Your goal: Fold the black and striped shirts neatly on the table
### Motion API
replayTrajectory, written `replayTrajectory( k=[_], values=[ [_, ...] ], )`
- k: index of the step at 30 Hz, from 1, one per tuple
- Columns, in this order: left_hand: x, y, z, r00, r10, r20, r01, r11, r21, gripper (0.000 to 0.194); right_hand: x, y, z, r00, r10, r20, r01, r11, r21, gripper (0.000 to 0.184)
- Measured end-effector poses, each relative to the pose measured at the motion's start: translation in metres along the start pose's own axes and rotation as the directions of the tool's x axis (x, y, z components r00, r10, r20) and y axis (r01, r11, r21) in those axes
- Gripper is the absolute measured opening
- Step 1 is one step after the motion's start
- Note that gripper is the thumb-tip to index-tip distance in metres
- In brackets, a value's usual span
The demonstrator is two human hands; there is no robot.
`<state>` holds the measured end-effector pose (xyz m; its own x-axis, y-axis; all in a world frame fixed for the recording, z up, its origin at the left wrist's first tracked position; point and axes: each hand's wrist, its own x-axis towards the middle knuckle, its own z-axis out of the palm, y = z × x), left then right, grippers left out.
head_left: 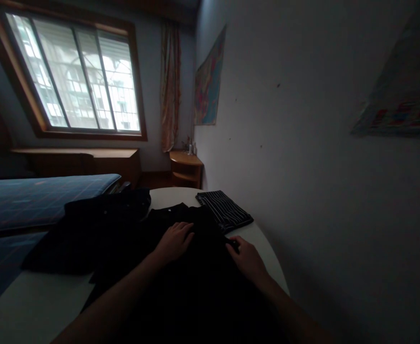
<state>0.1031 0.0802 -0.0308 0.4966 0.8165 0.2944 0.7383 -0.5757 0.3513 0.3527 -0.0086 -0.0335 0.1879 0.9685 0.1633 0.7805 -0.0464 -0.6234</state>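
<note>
A black garment (181,282) lies spread on a white table (45,306) in front of me. My left hand (176,241) rests flat on its upper part, fingers stretched out and apart. My right hand (245,258) sits at the garment's right edge, thumb and fingers pinched on the dark cloth. A folded black piece with thin white stripes (224,210) lies just beyond my right hand, near the wall. Another dark heap of clothing (98,220) lies to the left of the garment.
A bed with a blue checked cover (34,198) stands to the left. A grey wall (320,167) runs close along the right of the table. A window (77,76), a wooden desk (88,160) and a corner shelf (186,167) are at the far end.
</note>
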Motion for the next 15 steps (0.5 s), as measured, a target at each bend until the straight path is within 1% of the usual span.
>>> replayTrajectory(
  k=[3,5,8,12,15],
  values=[
    [0.026,0.022,0.006,0.998,-0.058,0.012,0.058,0.998,-0.023,0.039,-0.005,-0.013,-0.001,0.998,-0.069,0.0,0.069,0.997,0.044,0.026],
    [0.042,0.034,0.014,0.991,-0.131,0.03,0.132,0.991,-0.037,0.039,-0.009,-0.02,-0.001,0.994,-0.108,0.01,0.107,0.993,0.051,0.028],
    [0.06,0.049,0.026,0.965,-0.256,0.05,0.258,0.965,-0.055,0.044,-0.018,-0.027,0.002,0.988,-0.154,0.031,0.152,0.986,0.064,0.034],
    [0.074,0.057,0.039,0.914,-0.403,0.043,0.406,0.91,-0.085,0.058,-0.031,-0.032,0.004,0.973,-0.215,0.082,0.207,0.973,0.101,0.037],
    [0.079,0.053,0.043,0.891,-0.45,0.053,0.453,0.884,-0.114,0.056,-0.042,-0.035,0.001,0.962,-0.238,0.133,0.225,0.969,0.105,0.043]
  ],
)
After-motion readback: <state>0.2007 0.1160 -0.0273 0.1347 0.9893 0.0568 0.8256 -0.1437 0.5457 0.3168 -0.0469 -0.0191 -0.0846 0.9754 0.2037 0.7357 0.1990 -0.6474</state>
